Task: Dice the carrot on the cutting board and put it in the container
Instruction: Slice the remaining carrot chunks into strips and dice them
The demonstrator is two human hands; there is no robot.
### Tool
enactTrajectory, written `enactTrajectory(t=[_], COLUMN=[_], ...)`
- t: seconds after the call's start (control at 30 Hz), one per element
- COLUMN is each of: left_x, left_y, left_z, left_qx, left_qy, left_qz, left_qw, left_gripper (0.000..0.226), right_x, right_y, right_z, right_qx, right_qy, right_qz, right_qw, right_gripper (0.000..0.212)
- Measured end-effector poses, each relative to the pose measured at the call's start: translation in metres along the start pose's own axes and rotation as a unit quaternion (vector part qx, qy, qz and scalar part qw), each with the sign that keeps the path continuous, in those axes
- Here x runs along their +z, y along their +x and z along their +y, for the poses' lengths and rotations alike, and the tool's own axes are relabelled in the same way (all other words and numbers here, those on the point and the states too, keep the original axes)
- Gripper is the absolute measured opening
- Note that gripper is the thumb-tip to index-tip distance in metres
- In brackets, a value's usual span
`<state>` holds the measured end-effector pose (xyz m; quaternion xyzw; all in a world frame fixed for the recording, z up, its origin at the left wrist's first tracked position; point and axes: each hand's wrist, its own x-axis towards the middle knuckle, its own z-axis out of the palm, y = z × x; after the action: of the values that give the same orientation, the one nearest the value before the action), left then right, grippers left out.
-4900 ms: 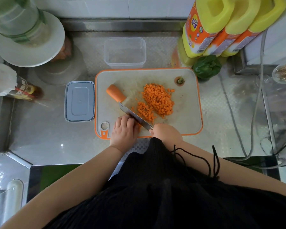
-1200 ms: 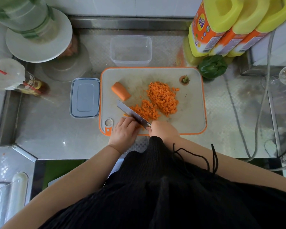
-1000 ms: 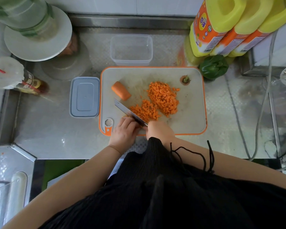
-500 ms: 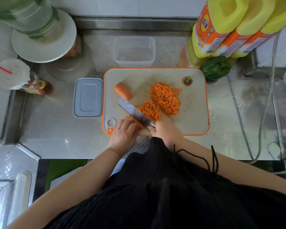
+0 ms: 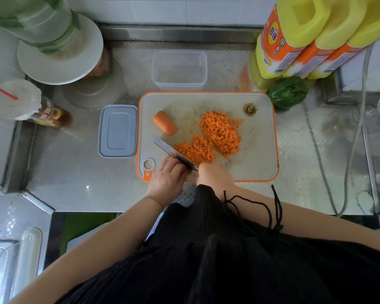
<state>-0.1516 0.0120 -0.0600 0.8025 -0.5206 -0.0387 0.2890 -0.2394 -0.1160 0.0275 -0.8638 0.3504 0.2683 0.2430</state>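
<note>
Dicing in progress: right hand (image 5: 215, 175) gripping the knife (image 5: 174, 153), left hand (image 5: 166, 176) curled over hidden carrot strips at the cutting board's (image 5: 261, 150) near edge; next, the uncut chunk (image 5: 165, 122), then the far empty container (image 5: 179, 70).

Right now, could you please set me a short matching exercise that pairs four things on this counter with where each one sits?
Things:
1. clear container
2. grey lid
3. carrot top
4. uncut carrot piece

Places:
A. far right corner of the cutting board
B. on the counter, left of the board
C. left part of the board, beyond the knife tip
D. on the counter, behind the board

Pairs: 1-D, 2-B, 3-A, 4-C
</note>
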Motion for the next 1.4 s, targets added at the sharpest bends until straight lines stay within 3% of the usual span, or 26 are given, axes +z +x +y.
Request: enactTrajectory(t=[0.1,0.2,0.53,0.67,0.8,1.0,1.17,1.3,1.4], left_x=[0.001,0.003,-0.002,-0.001,-0.001,-0.001,0.001,0.000,-0.002], left_y=[0.000,-0.002,-0.005,-0.004,-0.005,-0.005,-0.005,0.001,0.003], left_z=[-0.003,-0.006,-0.007,-0.009,-0.009,-0.008,-0.009,-0.009,-0.008], left_qx=[0.014,0.030,0.037,0.035,0.023,0.009,0.031,0.024,-0.002], left_qy=[0.010,0.019,0.034,0.031,0.023,0.025,0.086,0.089,0.083], left_qz=[0.010,0.021,0.025,0.016,0.006,-0.002,-0.002,-0.015,-0.008], left_qw=[1.000,0.999,0.998,0.999,0.999,1.000,0.996,0.996,0.997], left_gripper=[0.024,0.020,0.026,0.026,0.025,0.025,0.023,0.013,0.018], right_x=[-0.006,-0.006,-0.008,-0.001,0.003,0.004,-0.005,-0.012,-0.019], right_y=[0.006,0.010,-0.006,0.002,0.004,0.004,0.011,0.007,0.000], right_z=[0.006,0.013,0.009,0.004,-0.009,-0.011,-0.001,0.010,0.021], right_qx=[-0.004,-0.012,-0.052,-0.015,0.039,0.030,-0.008,-0.007,-0.010], right_qy=[0.074,0.100,0.027,0.002,-0.027,-0.008,0.095,0.109,0.125], right_qz=[-0.008,0.000,-0.031,-0.034,-0.020,-0.011,-0.029,-0.005,0.015], right_qw=[0.997,0.995,0.998,0.999,0.999,0.999,0.995,0.994,0.992], right_gripper=[0.035,0.039,0.033,0.018,0.021,0.016,0.035,0.036,0.033])
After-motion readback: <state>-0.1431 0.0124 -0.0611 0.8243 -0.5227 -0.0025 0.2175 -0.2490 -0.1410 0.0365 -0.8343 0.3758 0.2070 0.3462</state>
